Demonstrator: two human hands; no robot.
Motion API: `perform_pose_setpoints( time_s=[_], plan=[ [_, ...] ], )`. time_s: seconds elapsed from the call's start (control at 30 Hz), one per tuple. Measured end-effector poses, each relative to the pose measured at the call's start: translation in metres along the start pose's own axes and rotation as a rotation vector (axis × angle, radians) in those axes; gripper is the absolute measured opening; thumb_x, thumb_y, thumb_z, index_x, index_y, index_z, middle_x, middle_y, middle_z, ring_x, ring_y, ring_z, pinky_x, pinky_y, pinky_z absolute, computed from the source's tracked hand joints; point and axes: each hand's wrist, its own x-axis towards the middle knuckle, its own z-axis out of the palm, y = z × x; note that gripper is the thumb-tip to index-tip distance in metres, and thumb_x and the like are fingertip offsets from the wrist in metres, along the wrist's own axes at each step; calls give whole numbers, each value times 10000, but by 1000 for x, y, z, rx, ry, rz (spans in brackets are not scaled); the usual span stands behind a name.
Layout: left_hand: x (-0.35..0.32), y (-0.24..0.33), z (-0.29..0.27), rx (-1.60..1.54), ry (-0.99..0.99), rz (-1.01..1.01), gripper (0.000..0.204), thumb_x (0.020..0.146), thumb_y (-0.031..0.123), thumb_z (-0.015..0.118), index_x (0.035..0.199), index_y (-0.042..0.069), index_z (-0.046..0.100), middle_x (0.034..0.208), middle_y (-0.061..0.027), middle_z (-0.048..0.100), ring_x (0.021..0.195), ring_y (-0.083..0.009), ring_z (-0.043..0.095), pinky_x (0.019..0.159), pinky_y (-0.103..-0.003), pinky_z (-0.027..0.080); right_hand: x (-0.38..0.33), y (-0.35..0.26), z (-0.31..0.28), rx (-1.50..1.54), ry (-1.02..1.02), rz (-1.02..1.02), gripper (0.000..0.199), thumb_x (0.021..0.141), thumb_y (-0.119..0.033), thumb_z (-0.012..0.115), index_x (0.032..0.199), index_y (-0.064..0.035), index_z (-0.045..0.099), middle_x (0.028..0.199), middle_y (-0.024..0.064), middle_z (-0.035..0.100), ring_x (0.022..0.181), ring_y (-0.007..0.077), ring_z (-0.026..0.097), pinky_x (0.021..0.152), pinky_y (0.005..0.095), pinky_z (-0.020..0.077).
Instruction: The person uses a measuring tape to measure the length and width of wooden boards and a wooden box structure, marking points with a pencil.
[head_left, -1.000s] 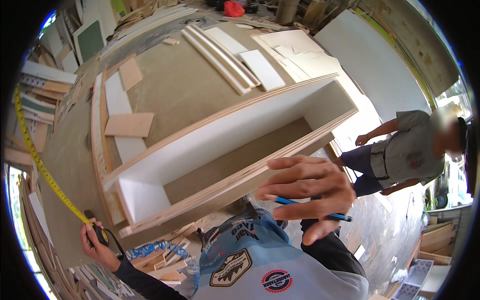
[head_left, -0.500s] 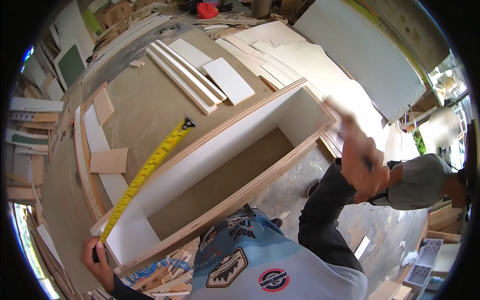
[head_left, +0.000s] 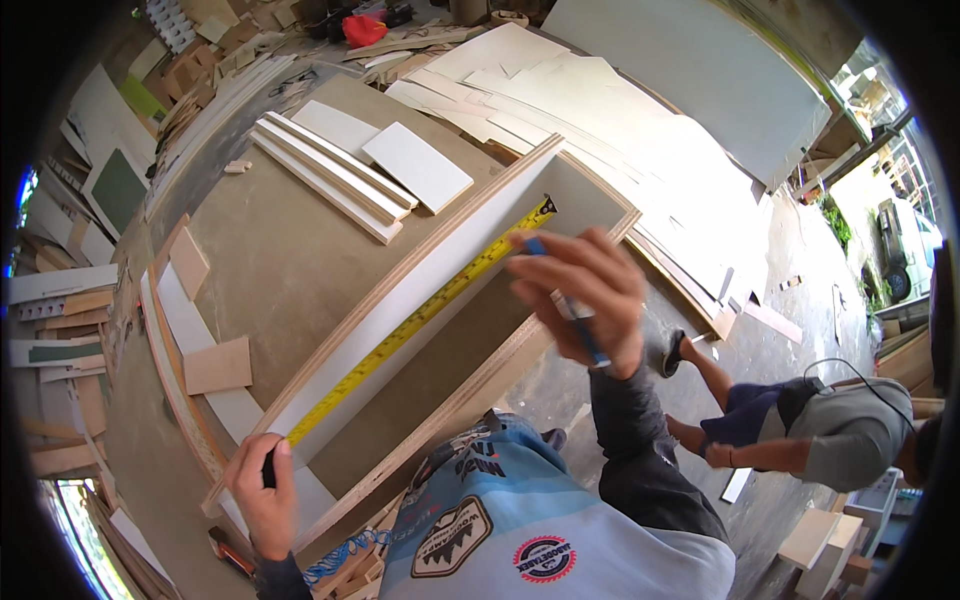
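Observation:
A long open box [head_left: 490,225] of plywood with white inner faces lies slantwise in front of me. Closed around a dark tape measure [head_left: 269,468], my left hand [head_left: 262,500] is at the box's near left end. The yellow tape blade [head_left: 400,335] runs out from it along the inside of the far long wall, its hooked tip close to the right end. My right hand [head_left: 610,300], slightly blurred, hovers over the right part of the box beside the tape's tip. A slim blue pen or pencil [head_left: 592,345] is gripped in its fingers.
White-faced strips [head_left: 330,180] and a white panel [head_left: 418,168] lie on the brown board beyond the box. Pale sheets [head_left: 620,130] are stacked farther back. A person in a grey shirt [head_left: 860,435] is at the right. An orange-and-black tool [head_left: 230,550] lies near my left wrist.
The tape blade has dropped from above the box to lie along its inside. My right hand has moved left, over the box near the tape's tip. My left hand has shifted slightly right.

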Motion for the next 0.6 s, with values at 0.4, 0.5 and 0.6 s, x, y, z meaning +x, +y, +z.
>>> perform_pose_setpoints(
  time_s=[0.4, 0.5, 0.6],
  plan=[
    [21, 25, 46, 59, -16, 114, 65, 920, 39, 627, 943, -21, 631, 847, -175, 628, 774, -375, 617, 703, -442, 468, 10, 26, 53, 94, -467, -170, 260, 854, -94, 631, 1103, -25, 602, 966, 129, 612, 871, 311, 664, 762, 407, 566],
    [17, 24, 48, 91, 15, 109, 70, 920, 41, 629, 959, -17, 629, 856, -175, 630, 781, -383, 619, 706, -451, 469, 12, 49, 58, 53, -423, -165, 231, 868, -90, 631, 1089, -35, 595, 977, 136, 616, 881, 332, 663, 786, 421, 568],
    [0, 9, 37, 81, -12, 29, 70, 919, 37, 624, 961, -18, 636, 856, -177, 635, 781, -378, 625, 707, -446, 477, 13, 64, 58, 112, -482, -105, 215, 875, -79, 634, 1080, -42, 584, 988, 145, 617, 913, 350, 662, 822, 447, 554]
  ],
)
